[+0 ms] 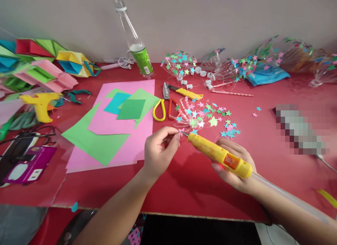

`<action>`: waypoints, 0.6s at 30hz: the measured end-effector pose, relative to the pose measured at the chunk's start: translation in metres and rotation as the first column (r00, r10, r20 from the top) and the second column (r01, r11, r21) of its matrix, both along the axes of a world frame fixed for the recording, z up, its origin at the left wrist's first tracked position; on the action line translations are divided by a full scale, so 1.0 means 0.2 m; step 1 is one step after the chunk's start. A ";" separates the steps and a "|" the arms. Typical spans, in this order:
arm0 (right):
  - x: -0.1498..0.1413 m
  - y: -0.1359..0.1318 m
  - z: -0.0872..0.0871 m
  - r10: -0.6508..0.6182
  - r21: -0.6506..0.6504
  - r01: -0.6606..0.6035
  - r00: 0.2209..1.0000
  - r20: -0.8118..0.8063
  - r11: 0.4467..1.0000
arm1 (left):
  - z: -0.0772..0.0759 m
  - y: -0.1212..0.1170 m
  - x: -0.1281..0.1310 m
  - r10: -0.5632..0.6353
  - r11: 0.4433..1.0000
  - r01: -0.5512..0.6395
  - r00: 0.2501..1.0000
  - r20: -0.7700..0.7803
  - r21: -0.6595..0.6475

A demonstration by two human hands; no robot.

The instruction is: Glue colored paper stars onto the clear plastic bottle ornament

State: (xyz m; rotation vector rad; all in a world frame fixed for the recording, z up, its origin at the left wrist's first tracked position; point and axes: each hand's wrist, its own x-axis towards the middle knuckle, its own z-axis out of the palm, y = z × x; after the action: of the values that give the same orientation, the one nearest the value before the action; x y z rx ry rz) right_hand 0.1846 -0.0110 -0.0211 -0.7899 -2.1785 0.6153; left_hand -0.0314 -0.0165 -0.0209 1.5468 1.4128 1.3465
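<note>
Between thumb and forefinger, my left hand (162, 150) pinches a small pink paper star (181, 131). My right hand (237, 164) is wrapped round a yellow hot glue gun (219, 153), whose metal nozzle points left and meets or nearly meets the star. A clear glue stick (284, 192) trails from the gun's back end along my forearm. Just beyond the nozzle lies a clear plastic piece cut into strips (188, 115), with colored stars on it. A loose pile of small paper stars (230, 130) is to its right.
Scissors (159, 109) and a yellow cutter (185, 92) lie behind my hands. Colored paper sheets (105, 150) cover the left-center. A clear bottle (140, 55) stands at the back. Star-covered plastic pieces (181, 64) line the wall. A second glue gun (42, 102) and a purple power strip (31, 164) sit left.
</note>
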 end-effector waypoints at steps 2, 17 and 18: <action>0.00 0.00 0.00 -0.004 -0.010 0.004 1.000 0.004 1.000 | 0.01 0.00 0.00 0.003 1.000 -0.003 1.000 -0.004 0.003; 0.00 -0.01 -0.01 -0.042 -0.025 0.043 0.999 0.033 0.999 | 0.02 0.00 0.01 0.021 1.000 -0.020 1.000 -0.015 0.013; 0.00 -0.01 -0.01 -0.043 -0.023 0.044 0.998 0.035 0.999 | 0.02 0.00 0.01 0.020 1.000 -0.019 1.000 -0.013 0.016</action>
State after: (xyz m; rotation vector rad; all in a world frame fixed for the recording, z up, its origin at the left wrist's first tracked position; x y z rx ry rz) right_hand 0.1843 -0.0130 -0.0228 -0.8644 -2.1829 0.6110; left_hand -0.0293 -0.0169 -0.0176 1.5589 1.4321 1.3645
